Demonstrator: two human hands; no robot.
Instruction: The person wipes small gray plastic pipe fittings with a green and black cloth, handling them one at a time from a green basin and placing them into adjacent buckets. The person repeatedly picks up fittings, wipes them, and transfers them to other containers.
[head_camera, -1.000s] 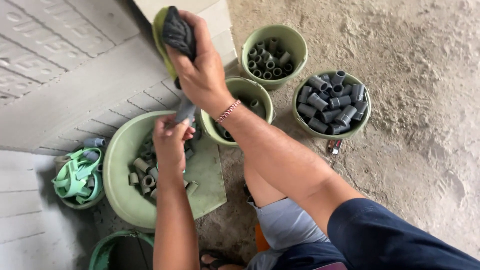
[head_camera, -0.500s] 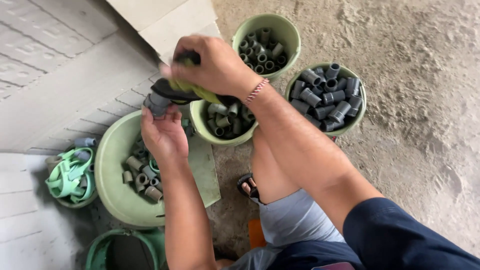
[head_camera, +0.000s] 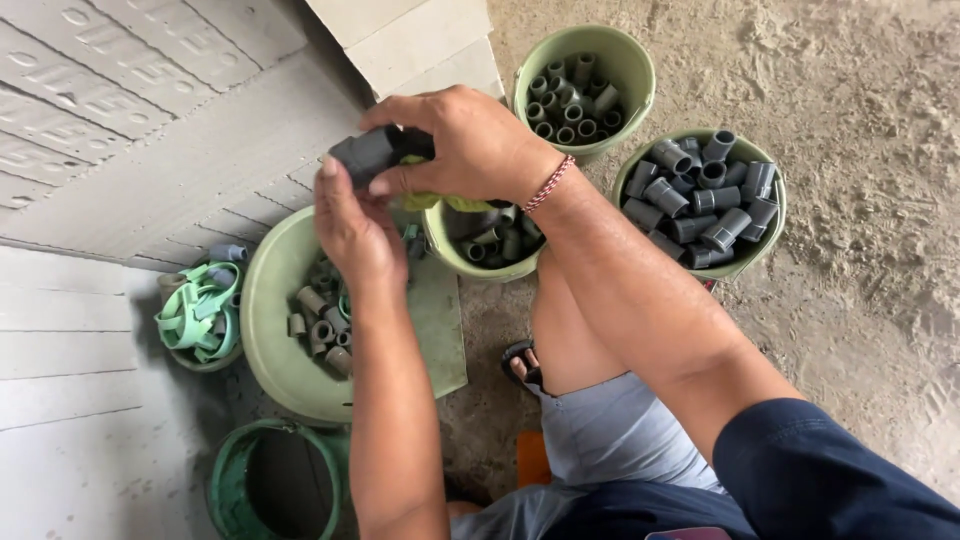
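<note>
Fitting: dark grey pipe fitting (head_camera: 368, 155), held up between both hands, above the big basin and just left of the nearest tub.
Left hand: left hand (head_camera: 352, 228) reaches up from below, thumb and fingertips pinching the fitting's near end.
Right hand: right hand (head_camera: 462, 140) comes in from the right, fingers curled over the fitting's far end; a yellow-green cloth (head_camera: 432, 200) is bunched under its palm, touching it.
Change, hands: half a second ago the hands were pressed closer, the right wrapped over a green-and-black tool; a second ago the right hand was raised high with that tool and the left was low over the basin. Now both meet at one height on the fitting.
Change, view: tubs and basin sit a little lower and more to the right in view than before; none of them has moved on the floor.
Tubs: three light green tubs of grey fittings; one (head_camera: 596, 60) beyond the right hand, one (head_camera: 762, 225) to its right, one (head_camera: 452, 255) directly under it.
Basin: one wide pale green basin (head_camera: 262, 310) below the left hand, with about ten loose short fittings inside.
Small bowl: one (head_camera: 200, 358), left of the left hand, filled with mint green plastic clips; count unclear.
Bucket: one dark green bucket (head_camera: 232, 470), near the left forearm, inside in shadow.
Wristband: one red-and-white band (head_camera: 548, 185) on the right wrist.
Floor: sandy concrete floor (head_camera: 860, 330) to the right of both hands.
</note>
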